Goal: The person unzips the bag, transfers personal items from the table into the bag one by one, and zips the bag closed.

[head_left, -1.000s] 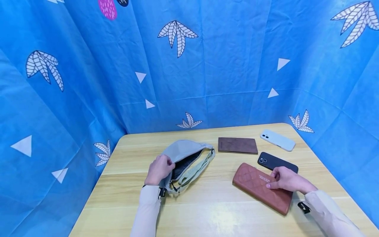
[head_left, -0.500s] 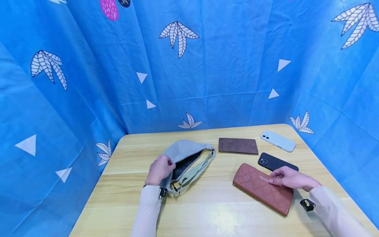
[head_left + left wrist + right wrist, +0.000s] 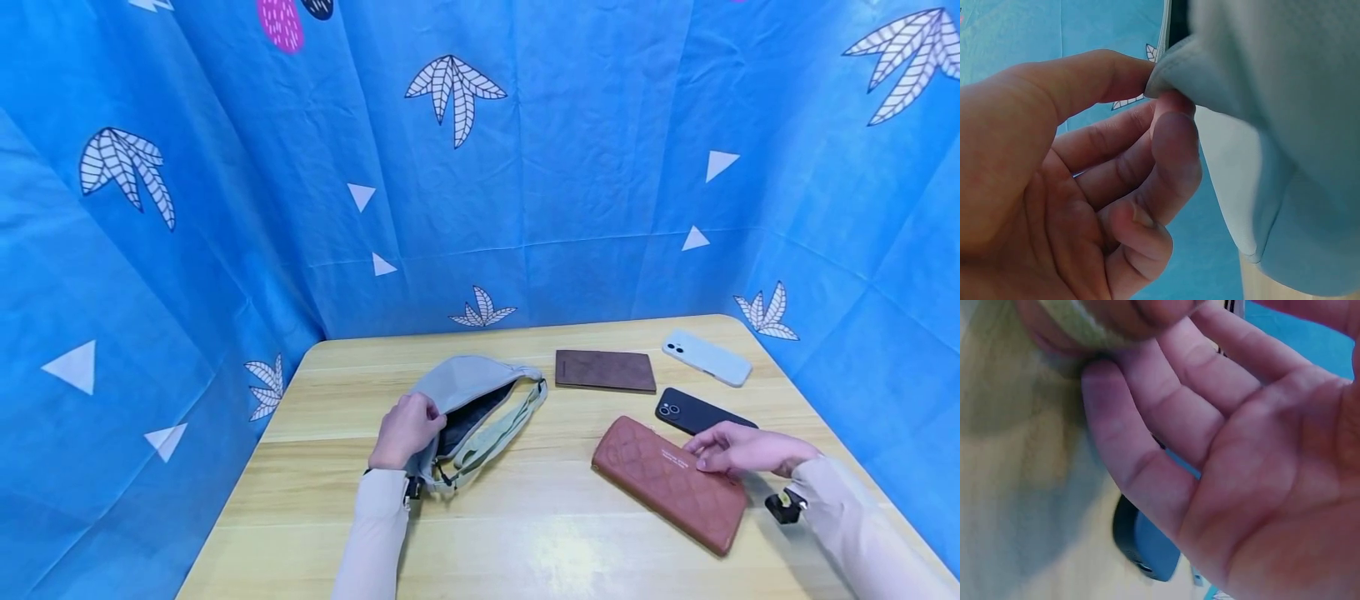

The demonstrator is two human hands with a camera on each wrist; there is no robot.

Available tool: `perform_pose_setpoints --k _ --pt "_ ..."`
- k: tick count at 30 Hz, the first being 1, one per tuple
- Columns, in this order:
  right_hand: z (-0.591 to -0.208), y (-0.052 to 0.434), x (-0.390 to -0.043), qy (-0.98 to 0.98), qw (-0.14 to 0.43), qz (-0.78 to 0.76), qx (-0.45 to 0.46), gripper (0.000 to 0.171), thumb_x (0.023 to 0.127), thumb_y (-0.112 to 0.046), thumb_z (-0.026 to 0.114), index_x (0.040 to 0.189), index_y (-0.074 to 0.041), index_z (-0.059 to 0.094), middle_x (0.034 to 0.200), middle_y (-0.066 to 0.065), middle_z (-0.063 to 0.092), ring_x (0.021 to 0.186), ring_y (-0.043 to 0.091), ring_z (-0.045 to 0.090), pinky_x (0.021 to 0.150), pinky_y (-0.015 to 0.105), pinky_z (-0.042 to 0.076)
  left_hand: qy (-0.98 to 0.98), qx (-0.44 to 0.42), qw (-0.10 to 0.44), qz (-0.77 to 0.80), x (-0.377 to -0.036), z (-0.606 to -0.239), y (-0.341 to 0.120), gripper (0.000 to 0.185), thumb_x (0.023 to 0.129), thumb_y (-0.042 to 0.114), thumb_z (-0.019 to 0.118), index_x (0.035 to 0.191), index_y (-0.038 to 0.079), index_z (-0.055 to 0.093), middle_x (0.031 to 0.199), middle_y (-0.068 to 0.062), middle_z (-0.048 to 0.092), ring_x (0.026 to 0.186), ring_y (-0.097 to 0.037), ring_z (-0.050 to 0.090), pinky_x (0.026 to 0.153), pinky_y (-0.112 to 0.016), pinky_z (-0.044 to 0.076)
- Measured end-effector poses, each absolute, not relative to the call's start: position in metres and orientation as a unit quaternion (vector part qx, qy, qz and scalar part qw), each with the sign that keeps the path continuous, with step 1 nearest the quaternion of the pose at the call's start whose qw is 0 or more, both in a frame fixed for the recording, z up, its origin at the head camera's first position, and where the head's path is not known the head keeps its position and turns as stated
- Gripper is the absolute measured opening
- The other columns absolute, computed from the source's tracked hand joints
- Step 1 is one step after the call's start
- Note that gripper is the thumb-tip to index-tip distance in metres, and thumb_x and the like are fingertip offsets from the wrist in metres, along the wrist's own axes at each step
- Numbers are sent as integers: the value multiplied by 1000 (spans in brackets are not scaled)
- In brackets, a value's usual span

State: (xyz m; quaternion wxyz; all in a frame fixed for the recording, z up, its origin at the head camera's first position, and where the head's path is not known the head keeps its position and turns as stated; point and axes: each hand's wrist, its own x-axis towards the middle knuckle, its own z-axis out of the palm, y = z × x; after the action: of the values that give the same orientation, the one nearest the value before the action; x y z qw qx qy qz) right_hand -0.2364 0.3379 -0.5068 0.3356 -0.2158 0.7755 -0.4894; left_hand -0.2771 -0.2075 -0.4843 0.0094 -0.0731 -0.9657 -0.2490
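1. Left hand pinches the edge of the grey waist bag between thumb and fingers; the bag's zip mouth gapes, dark lining visible.
2. The bag lies left of centre on the wooden table, strap folded alongside.
3. Right hand, fingers loosely extended and holding nothing, rests over the far end of the quilted brown wallet.
4. The wallet lies flat, right of the bag, just beside the black phone.
5. Further back: a flat brown card holder and a white phone.
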Motion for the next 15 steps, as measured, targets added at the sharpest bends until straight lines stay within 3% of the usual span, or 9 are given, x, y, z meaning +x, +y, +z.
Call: perform_pose_setpoints --k 4,15 --pt "-508 341 -234 747 371 -511 -209 37 101 -4 56 131 17 56 105 1 75 81 3 65 66 19 52 -965 -76 9 -252 -278 -485 -207 38 93 18 70 59 16 54 56 5 41 50 -11 40 49 -27 32" --pt "-514 345 -230 698 399 -559 -201 38 102 -2 54 131 21 48 109 2 75 86 5 70 70 20 56 -965 -75 4 -252 -277 -484 -208 46 94 17 70 56 19 44 54 6 33 49 -11 35 48 -26 28"
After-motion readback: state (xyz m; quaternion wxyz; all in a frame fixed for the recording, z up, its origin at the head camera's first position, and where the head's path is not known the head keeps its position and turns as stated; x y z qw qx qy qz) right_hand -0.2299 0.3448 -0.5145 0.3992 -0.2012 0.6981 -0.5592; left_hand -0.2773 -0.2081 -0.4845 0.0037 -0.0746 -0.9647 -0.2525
